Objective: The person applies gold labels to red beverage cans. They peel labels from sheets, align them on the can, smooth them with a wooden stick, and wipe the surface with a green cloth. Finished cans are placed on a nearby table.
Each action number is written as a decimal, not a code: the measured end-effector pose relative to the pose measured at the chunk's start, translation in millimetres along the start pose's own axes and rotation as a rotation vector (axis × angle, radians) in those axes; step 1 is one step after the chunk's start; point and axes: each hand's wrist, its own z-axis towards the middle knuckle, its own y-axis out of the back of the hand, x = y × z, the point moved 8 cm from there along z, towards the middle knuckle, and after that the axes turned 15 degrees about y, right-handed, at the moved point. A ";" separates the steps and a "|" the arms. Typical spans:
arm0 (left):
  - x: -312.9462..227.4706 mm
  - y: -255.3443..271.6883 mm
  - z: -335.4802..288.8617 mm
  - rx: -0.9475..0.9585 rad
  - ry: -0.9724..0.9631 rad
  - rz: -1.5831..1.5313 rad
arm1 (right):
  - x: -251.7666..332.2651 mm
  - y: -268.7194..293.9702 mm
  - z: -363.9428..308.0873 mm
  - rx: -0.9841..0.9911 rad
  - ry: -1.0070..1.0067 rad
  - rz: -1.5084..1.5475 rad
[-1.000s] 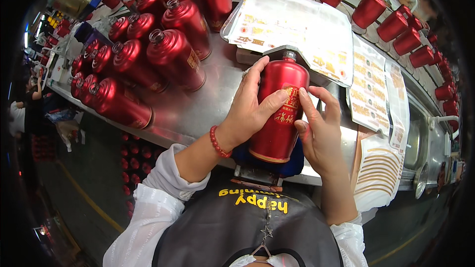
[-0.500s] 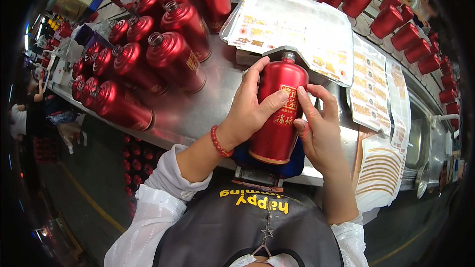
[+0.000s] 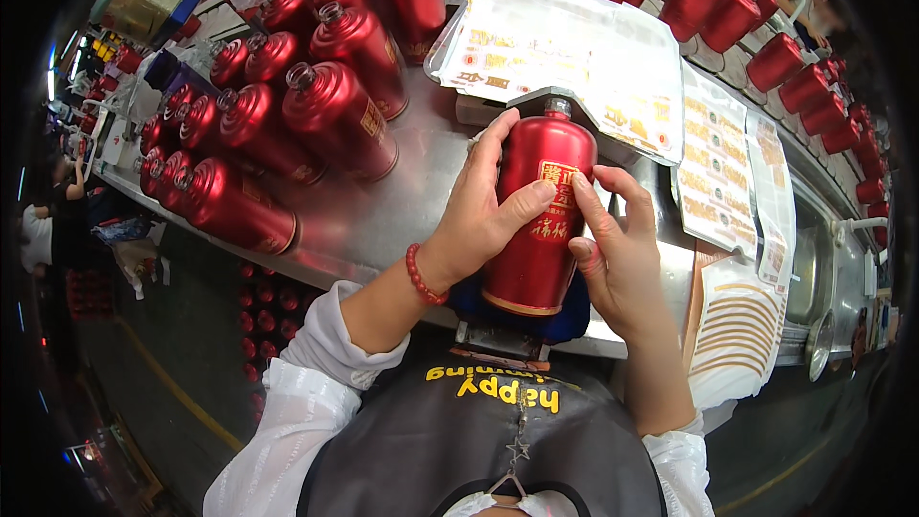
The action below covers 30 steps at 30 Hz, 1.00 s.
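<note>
A glossy red bottle (image 3: 536, 268) leans in front of me, its neck against a dark metal rest (image 3: 579, 107) and its base over a dark blue pad (image 3: 567, 321). A gold-and-red decal (image 3: 557, 184) with gold lettering below it sits on its front. My left hand (image 3: 488, 206) is wrapped round the left side, thumb lying across the decal. At the right side, my right hand (image 3: 617, 239) has its fingers apart. Its index fingertip touches the decal's right edge, and the thumb is beside the bottle's lower half. Fingers behind the bottle are partly hidden.
Several red bottles (image 3: 340, 120) stand on the metal table (image 3: 412, 168) to the left. Decal sheets (image 3: 522, 38) lie beyond my bottle, with more sheets (image 3: 718, 172) and gold-brown curved strips (image 3: 732, 330) at the right. A curving line (image 3: 661, 48) carries more bottles behind.
The decal lies slightly further left on the bottle front, as if the bottle has turned a little. My hands hardly move. Bottles on the far line have shifted along it.
</note>
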 end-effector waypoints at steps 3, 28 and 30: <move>3.3 1.6 1.1 0.010 -0.007 0.010 | -1.5 2.5 -3.4 -0.017 -0.029 0.032; 2.2 -1.0 -3.4 0.073 -0.005 -0.034 | -4.6 1.3 -9.9 0.000 0.026 -0.012; 2.0 -2.4 -3.5 0.089 0.005 -0.039 | -3.2 -0.3 -10.5 0.028 0.041 -0.043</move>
